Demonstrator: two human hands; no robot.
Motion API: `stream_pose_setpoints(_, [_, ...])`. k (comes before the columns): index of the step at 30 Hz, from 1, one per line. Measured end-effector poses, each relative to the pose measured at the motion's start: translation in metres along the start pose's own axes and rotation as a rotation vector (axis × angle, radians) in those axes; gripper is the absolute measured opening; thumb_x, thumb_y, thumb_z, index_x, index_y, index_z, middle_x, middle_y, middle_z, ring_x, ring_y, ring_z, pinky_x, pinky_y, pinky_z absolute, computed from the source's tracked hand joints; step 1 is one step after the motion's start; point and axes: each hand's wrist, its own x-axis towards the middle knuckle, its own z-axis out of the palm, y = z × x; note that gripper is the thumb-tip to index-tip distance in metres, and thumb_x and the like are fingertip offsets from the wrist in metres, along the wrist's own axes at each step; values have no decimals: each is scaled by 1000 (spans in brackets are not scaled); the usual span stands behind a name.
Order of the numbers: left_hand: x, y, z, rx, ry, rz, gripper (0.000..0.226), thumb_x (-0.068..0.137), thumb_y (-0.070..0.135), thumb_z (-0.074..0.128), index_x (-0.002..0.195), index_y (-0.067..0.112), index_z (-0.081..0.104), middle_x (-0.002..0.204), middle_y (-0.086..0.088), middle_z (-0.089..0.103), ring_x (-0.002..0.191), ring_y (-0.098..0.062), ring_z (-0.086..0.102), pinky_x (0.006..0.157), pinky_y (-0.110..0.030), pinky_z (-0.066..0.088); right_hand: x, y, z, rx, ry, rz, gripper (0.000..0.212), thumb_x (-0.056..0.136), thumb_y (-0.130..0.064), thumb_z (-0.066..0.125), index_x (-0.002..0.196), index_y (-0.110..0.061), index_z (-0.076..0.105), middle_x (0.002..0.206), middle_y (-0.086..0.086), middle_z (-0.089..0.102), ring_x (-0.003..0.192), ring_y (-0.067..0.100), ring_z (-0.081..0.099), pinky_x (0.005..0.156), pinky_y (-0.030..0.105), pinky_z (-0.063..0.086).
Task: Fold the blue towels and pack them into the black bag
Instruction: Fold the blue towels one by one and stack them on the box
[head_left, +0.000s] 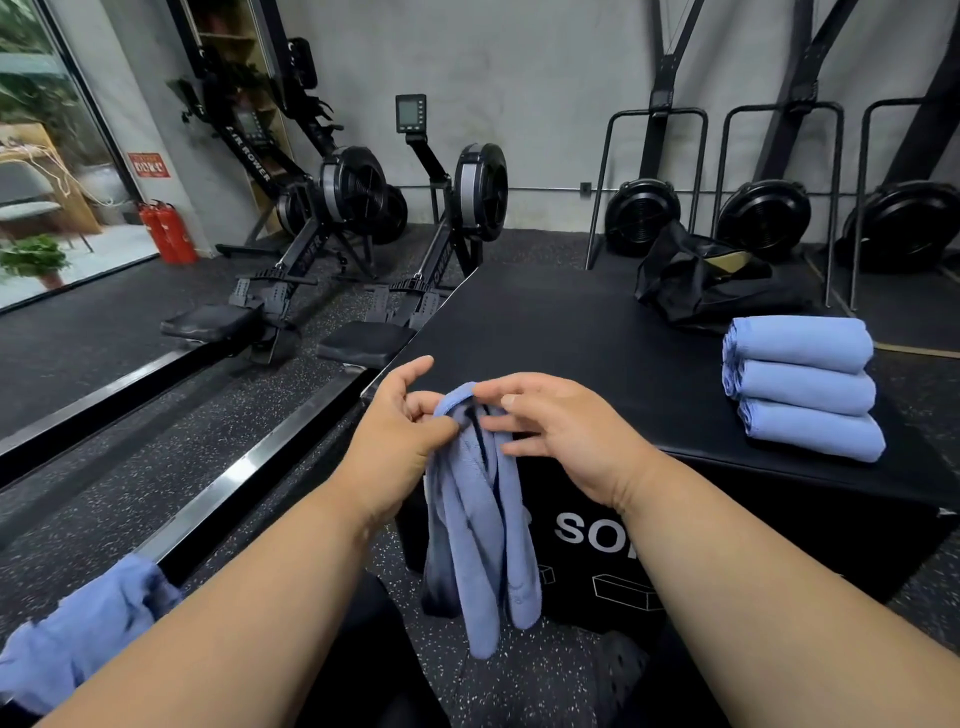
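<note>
Just in front of the black box (675, 545), which shows the cut-off white letters "SO", the left hand (400, 436) and right hand (566, 431) both pinch the top of a hanging blue towel (483, 535). On the box top sit three folded towels (802, 387), and behind them the black bag (711, 278) lies open, its inside too dark to see; past the box a rowing machine (311, 208) reads "AIR ROWER"

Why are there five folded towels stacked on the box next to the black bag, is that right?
Not five. The head view shows three folded towels stacked on the box, near the black bag.
</note>
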Motion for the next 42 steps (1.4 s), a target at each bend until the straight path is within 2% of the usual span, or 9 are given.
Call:
stream_pose_setpoints(6, [0, 19, 2, -35, -93, 23, 73, 88, -10, 67, 150, 21, 41, 95, -3, 76, 91, -15, 71, 93, -32, 50, 2, 6, -6, -221, 23, -88, 52, 97, -10, 63, 142, -36, 56, 103, -1, 78, 94, 10, 73, 88, 28, 54])
stream_pose_setpoints(10, [-1, 24, 3, -8, -140, 36, 72, 80, 5, 69, 145, 24, 46, 95, -3, 75, 92, -15, 70, 89, -27, 52, 2, 7, -3, -242, -31, -76, 23, 99, -14, 67, 116, -28, 76, 79, -5, 69, 75, 5, 65, 71, 15, 49])
stream_pose_setpoints(15, [-1, 23, -1, 44, -125, -11, 61, 88, -1, 69, 142, 21, 53, 89, 0, 73, 77, -9, 66, 72, -21, 49, 4, 11, -10, -283, 11, -67, 9, 97, -21, 68, 94, -20, 77, 83, -9, 71, 74, 5, 60, 78, 27, 50])
stream_pose_setpoints(20, [0, 25, -4, -10, -147, -126, 56, 78, 13, 66, 133, 24, 60, 97, -8, 70, 83, -20, 58, 81, -35, 48, 8, 12, -10, -281, 101, -99, 14, 101, -20, 61, 95, -23, 73, 74, -13, 67, 66, 5, 56, 68, 22, 47])
stream_pose_setpoints(26, [1, 29, 4, 155, -209, -123, 51, 93, 6, 59, 136, 32, 58, 99, -8, 71, 92, -20, 63, 89, -38, 46, 16, 24, -9, -356, 324, -152, 18, 99, -23, 64, 95, -35, 77, 105, 1, 62, 84, 4, 60, 71, 10, 46])
stream_pose_setpoints(29, [1, 33, 11, 44, -195, -126, 59, 85, 10, 61, 139, 33, 58, 99, -10, 70, 92, -22, 61, 85, -37, 45, 17, 27, -12, -367, 374, -158, 10, 98, -29, 67, 95, -36, 75, 81, -2, 56, 69, 7, 53, 69, 23, 45])
stream_pose_setpoints(32, [8, 36, 16, -163, -85, -115, 51, 100, 1, 55, 143, 28, 56, 106, -13, 75, 90, -22, 68, 87, -33, 54, 17, 26, -12, -251, 398, -105, 9, 99, -36, 67, 108, -38, 67, 71, -5, 55, 64, 6, 54, 71, 29, 51])
stream_pose_setpoints(36, [18, 40, 12, -363, 53, -143, 45, 105, -2, 45, 139, 26, 58, 85, -1, 77, 70, -12, 70, 63, -25, 58, 8, 24, -7, -144, 319, -22, 19, 104, -34, 57, 122, -31, 62, 74, 6, 68, 63, 13, 63, 61, 22, 52])
stream_pose_setpoints(42, [24, 45, 7, -634, 105, -197, 38, 105, -3, 46, 132, 18, 63, 132, -17, 70, 108, -26, 71, 97, -39, 59, 10, 44, 6, -119, 87, 148, 33, 105, -37, 51, 138, -41, 52, 81, 1, 74, 66, 17, 64, 62, 29, 49])
